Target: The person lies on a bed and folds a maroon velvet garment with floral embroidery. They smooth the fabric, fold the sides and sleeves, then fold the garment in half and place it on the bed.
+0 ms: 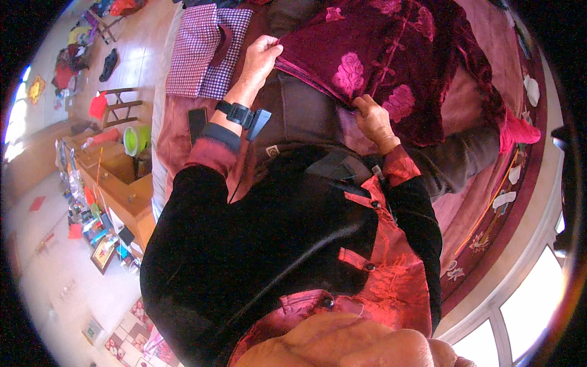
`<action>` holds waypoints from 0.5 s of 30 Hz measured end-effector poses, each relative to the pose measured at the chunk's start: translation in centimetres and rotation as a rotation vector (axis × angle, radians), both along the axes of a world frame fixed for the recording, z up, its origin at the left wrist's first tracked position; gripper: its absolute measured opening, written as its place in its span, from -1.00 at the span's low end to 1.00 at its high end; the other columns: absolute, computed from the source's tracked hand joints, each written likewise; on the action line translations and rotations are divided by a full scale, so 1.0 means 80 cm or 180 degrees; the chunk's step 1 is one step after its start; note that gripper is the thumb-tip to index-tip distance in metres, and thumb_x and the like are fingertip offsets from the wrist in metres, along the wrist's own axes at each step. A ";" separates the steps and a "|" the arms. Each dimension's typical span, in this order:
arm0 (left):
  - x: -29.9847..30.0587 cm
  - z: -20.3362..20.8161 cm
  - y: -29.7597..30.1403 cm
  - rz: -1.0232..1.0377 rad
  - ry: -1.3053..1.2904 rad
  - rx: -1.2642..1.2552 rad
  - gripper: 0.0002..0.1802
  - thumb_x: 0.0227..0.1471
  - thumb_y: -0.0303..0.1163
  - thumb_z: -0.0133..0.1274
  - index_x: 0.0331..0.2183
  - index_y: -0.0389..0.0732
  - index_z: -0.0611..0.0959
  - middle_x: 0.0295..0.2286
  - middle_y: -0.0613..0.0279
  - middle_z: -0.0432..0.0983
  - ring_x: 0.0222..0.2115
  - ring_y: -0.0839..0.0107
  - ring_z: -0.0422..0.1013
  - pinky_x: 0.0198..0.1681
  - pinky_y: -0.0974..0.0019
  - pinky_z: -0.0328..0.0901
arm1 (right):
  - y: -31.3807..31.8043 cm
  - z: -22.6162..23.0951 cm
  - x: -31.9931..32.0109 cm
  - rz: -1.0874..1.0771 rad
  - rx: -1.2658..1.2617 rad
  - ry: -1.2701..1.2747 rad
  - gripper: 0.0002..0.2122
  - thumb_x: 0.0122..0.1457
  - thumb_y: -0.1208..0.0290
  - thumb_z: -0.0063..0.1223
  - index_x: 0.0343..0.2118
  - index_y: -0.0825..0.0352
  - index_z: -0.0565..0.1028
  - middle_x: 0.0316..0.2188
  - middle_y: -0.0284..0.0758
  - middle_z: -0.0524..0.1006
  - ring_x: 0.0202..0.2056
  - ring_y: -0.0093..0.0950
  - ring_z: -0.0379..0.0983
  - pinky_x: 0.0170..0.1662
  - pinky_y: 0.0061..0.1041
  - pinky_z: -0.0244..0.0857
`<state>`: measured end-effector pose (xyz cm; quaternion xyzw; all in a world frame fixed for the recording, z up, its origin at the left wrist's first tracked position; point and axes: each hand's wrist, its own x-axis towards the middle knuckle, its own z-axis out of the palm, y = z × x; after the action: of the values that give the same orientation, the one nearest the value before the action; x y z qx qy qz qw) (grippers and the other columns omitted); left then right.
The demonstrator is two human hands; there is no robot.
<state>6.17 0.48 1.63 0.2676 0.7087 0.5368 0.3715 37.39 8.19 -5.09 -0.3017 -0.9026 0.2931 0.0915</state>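
Observation:
A dark magenta velvet garment [318, 40] with pink flower patterns is spread over my legs, in grey-brown trousers [287, 116]. At its near left corner, my left hand [262, 60] pinches the hem between thumb and fingers. My right hand [374, 121] is closed on the same near edge, farther right, its fingertips partly hidden by the cloth. Between both hands the edge runs fairly straight. A brighter pink-red end of cloth [518, 131] trails off to the right. Beyond my left wrist lies a folded checked cloth [194, 52].
I sit on a bed with a pink cover [174, 134]. A dark phone [197, 122] lies by my left forearm. Off the bed's left side are a wooden stool [122, 109], a green bucket [136, 140] and a wooden cabinet [137, 205] beside many small items. Windows [532, 306] stand at right.

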 end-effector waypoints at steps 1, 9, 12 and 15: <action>-0.001 0.001 -0.002 0.0048 -0.0120 -0.0226 -0.83 0.07 -0.51 0.13 -0.23 -0.27 0.61 -0.36 0.38 0.51 -0.33 0.58 0.37 -0.20 0.44 0.29 | 0.000 0.001 -0.002 0.0130 0.0080 0.0237 -0.82 0.06 0.46 -0.03 -0.25 0.15 0.49 -0.32 -0.20 0.49 -0.37 -0.04 0.50 -0.36 -0.09 0.41; -0.014 0.019 -0.005 0.0235 -0.0087 0.0566 -0.81 0.09 -0.54 0.10 -0.20 -0.30 0.60 -0.36 0.34 0.54 -0.37 0.58 0.42 -0.27 0.48 0.34 | -0.002 0.026 -0.008 0.0195 -0.0132 0.0050 -0.82 0.04 0.51 -0.01 -0.26 0.22 0.48 -0.35 -0.22 0.47 -0.32 -0.06 0.47 -0.31 -0.14 0.40; -0.034 0.022 0.000 0.0195 -0.0180 0.0657 -0.81 0.07 -0.55 0.11 -0.20 -0.31 0.62 -0.35 0.32 0.55 -0.36 0.56 0.44 -0.24 0.46 0.36 | 0.001 0.027 -0.017 0.0126 -0.0050 0.0321 -0.81 0.03 0.51 0.00 -0.26 0.21 0.47 -0.33 -0.22 0.47 -0.31 -0.06 0.47 -0.31 -0.13 0.40; -0.044 0.013 -0.004 0.0306 0.0000 0.0040 -0.79 0.07 -0.48 0.12 -0.19 -0.27 0.62 -0.37 0.34 0.55 -0.42 0.58 0.43 -0.38 0.46 0.32 | 0.004 0.015 -0.025 0.0224 0.0081 -0.0064 -0.84 0.05 0.45 0.02 -0.26 0.20 0.45 -0.32 -0.15 0.49 -0.34 -0.04 0.49 -0.33 -0.08 0.41</action>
<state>2.67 0.17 2.67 0.2356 0.7173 0.5585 0.3436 35.39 8.53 -3.92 -0.2715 -0.9172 0.2816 0.0759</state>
